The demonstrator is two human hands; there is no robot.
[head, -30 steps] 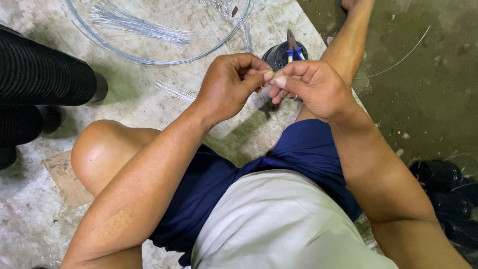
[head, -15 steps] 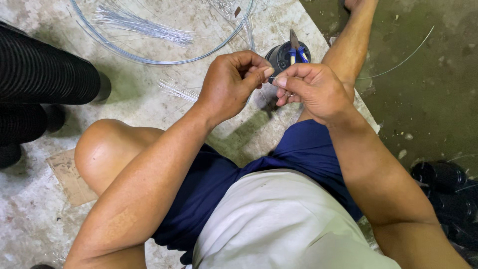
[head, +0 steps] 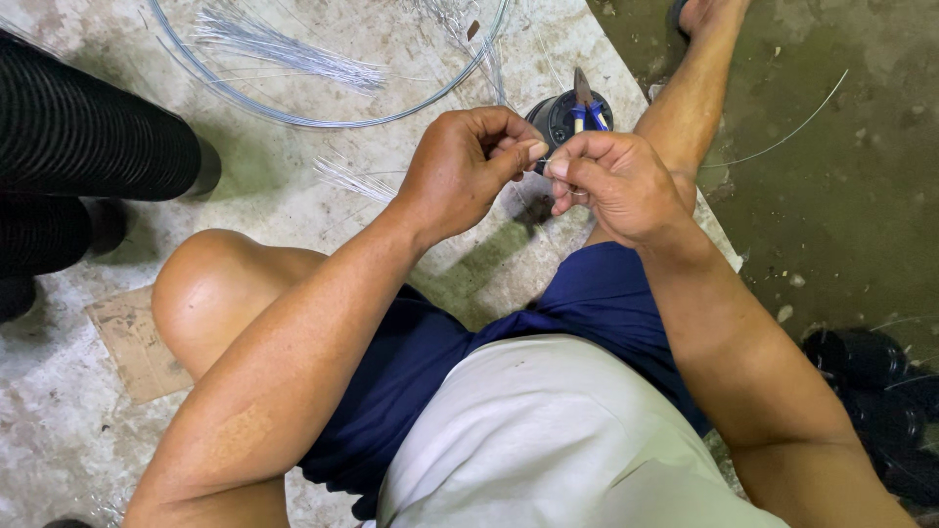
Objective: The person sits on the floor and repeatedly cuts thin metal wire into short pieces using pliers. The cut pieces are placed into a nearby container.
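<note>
My left hand (head: 462, 166) and my right hand (head: 611, 184) meet above my lap, fingertips almost touching. Both pinch a thin grey wire (head: 782, 137) between thumb and forefinger; its free end runs out to the right over the dark floor. Just behind my hands stands a small black pot (head: 556, 115) with blue-handled pliers (head: 584, 103) sticking out of it. I sit on the concrete floor with my left knee (head: 210, 293) bent up.
A big wire hoop (head: 323, 119) lies on the concrete at the top, with a bundle of cut straight wires (head: 293, 49) inside. Loose wire pieces (head: 347, 178) lie near my left hand. A black ribbed hose (head: 88, 137) lies left, cardboard (head: 132, 342) by my knee.
My two hands have parted slightly and shifted a little while working the wire between the fingertips. The view has drifted slightly; nothing else moved.
</note>
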